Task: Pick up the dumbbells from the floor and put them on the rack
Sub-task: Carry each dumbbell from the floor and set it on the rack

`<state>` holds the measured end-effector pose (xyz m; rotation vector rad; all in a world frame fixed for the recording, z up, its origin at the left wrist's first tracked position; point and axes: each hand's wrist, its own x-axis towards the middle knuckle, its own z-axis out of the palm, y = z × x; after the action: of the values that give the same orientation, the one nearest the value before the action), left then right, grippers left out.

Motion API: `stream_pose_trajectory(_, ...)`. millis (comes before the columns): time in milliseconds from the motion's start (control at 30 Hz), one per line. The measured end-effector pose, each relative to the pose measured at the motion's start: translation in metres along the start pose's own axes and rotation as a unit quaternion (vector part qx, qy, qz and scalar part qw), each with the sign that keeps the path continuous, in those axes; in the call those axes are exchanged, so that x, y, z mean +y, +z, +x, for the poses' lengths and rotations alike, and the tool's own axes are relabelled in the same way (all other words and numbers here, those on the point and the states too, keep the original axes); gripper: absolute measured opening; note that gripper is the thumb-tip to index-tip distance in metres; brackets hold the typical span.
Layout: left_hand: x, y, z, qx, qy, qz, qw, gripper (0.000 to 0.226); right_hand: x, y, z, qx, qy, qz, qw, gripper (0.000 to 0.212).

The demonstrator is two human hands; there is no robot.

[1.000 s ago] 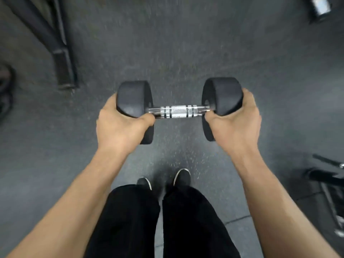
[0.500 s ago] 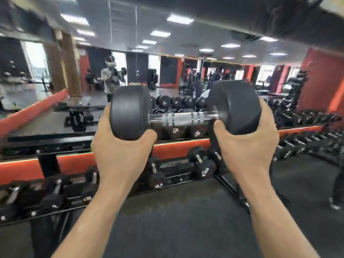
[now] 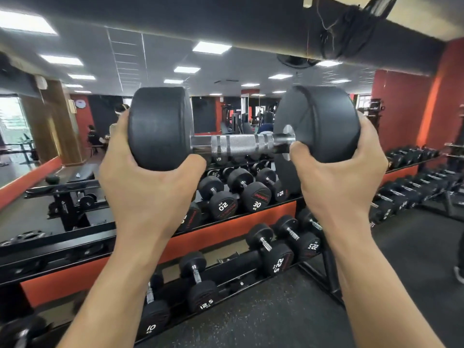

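Hands (image 3: 246, 189) cupping dumbbell (image 3: 241, 144) ends

Both arms reach forward, left hand (image 3: 148, 187) and right hand (image 3: 339, 179) cupped, thumbs inward.

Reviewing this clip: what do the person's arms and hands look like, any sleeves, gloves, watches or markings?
Both forearms are bare from the bottom edge of the view to the wrists; no sleeves show. The left hand and right hand wear no gloves, and no watch, wristband, ring or marking is visible on either.
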<state>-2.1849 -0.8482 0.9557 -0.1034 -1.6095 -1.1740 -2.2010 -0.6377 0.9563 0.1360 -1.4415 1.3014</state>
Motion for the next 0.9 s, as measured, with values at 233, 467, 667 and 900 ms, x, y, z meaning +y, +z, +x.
stream_pose_trajectory(233,-0.048,0.118,0.005,-0.007,-0.045,-0.046,0.998,0.059,0.116,0.035,0.064,-0.06,0.017,-0.028,0.998,0.051)
stream_pose_trajectory(467,-0.156,0.237,0.025,-0.139,-0.246,0.111,0.953,0.069,0.235,0.084,0.106,-0.158,0.042,-0.049,0.985,0.045)
stream_pose_trajectory(667,-0.219,0.272,-0.013,-0.028,-0.246,0.094,0.964,0.037,0.348,0.141,0.108,-0.274,0.115,-0.119,0.947,0.044)
stream_pose_trajectory(900,-0.357,0.319,-0.052,-0.081,-0.409,0.148,0.897,0.03,0.479,0.202,0.063,-0.427,0.183,-0.212,0.86,0.043)
